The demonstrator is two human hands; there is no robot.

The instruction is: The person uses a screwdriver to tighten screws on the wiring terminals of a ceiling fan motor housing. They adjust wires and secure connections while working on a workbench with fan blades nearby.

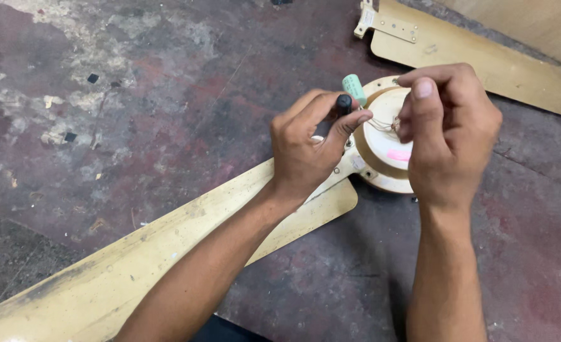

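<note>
Cream-coloured round ceiling fan motor housing (385,136) lying on the stained dark red concrete floor (166,95), upper right of centre, with a small pink sticker (398,154) on its top face. Left hand (305,145) hovering just over the housing's left edge, thumb and forefinger pinched on a slim black cylindrical tool tip (344,102), remaining fingers curled in. Right hand (448,136) above the housing's right side, fingers bunched together and pinching thin copper-coloured wires (381,125) stretching between the two hands over the hub. Pale green cylindrical capacitor (354,87) standing just behind the black tip, touching the housing's rim. Long cream fan blade (103,278), worn and grimy, running from the hub toward the lower left under the left forearm, bolted on by a cream metal bracket (350,161). Second cream fan blade (483,60) stretching from top centre toward the right edge, its own bracket (388,25) at the near end, lying apart from the hub. Pale wooden board (540,22) in the top right corner.
</note>
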